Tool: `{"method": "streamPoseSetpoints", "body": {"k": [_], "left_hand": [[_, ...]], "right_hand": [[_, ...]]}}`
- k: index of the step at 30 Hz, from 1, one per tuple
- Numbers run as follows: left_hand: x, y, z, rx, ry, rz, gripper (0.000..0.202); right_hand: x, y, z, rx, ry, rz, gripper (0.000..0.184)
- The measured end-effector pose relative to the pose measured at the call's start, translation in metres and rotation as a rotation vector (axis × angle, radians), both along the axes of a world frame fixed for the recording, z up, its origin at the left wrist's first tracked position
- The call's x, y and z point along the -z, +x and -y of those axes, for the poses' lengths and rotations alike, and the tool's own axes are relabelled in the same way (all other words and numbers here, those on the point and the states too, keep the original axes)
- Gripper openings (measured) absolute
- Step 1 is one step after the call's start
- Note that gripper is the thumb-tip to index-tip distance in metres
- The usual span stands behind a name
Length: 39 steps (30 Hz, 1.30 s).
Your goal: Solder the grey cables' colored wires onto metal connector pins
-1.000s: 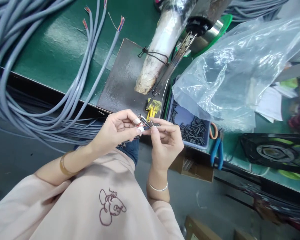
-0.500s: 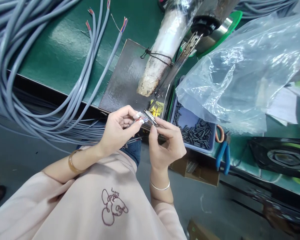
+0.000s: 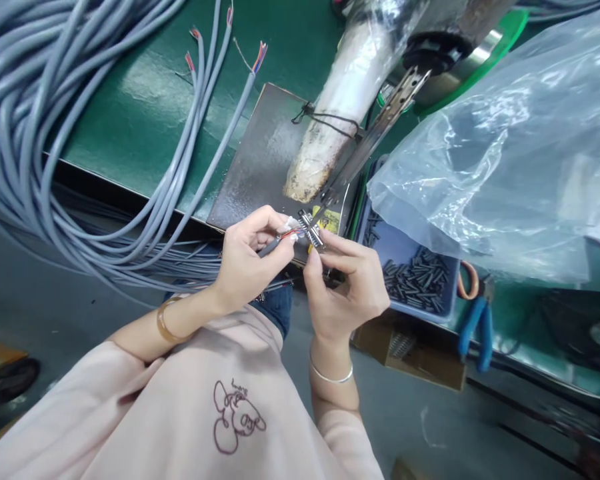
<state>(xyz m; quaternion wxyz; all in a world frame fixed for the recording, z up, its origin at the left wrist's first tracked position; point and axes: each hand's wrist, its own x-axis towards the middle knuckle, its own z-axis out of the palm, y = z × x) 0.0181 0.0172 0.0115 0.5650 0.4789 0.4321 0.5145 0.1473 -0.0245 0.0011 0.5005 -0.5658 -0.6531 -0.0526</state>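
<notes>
The metal connector (image 3: pixel 311 229), at centre, was gripped from four o'clock by the right hand (image 3: pixel 347 283); the left hand (image 3: pixel 253 257) pinched coloured wires (image 3: pixel 289 233) at its nine o'clock. Sound work likely required both held still beside the soldering iron (image 3: pixel 367 145), one o'clock. Shirt (image 3: pixel 175 413) lettering (image 3: pixel 239 387) was illegible.

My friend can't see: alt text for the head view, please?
A person holds a cable with colored wires in the left-hand grip and a connector in the right-hand grip, near a soldering iron; looped gray cables fill the upper left.
</notes>
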Motion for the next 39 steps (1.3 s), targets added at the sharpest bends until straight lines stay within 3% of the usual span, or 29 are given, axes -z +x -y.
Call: {"method": "streamPoseSetpoints", "body": {"k": [8,16,22,34,39], "left_hand": [[0.000,-0.001,-0.001,-0.023,0.092,-0.029,0.013],[0.002,-0.004,0.001,0.002,0.060,-0.062,0.012],[0.004,-0.008,0.004,0.023,0.183,-0.101,0.008],[0.008,-0.009,-0.005,0.007,0.440,-0.229,0.011],[0.005,-0.013,-0.006,0.028,0.437,-0.251,0.010]], "right_hand": [[-0.004,-0.001,0.000,0.019,0.021,0.047,0.015],[0.003,0.000,0.005,-0.019,0.009,0.083,0.018],[-0.002,-0.001,0.003,-0.007,-0.014,-0.008,0.018],[-0.003,0.000,-0.003,0.000,0.009,0.044,0.016],[-0.004,-0.001,-0.002,0.013,0.009,0.075,0.015]]}}
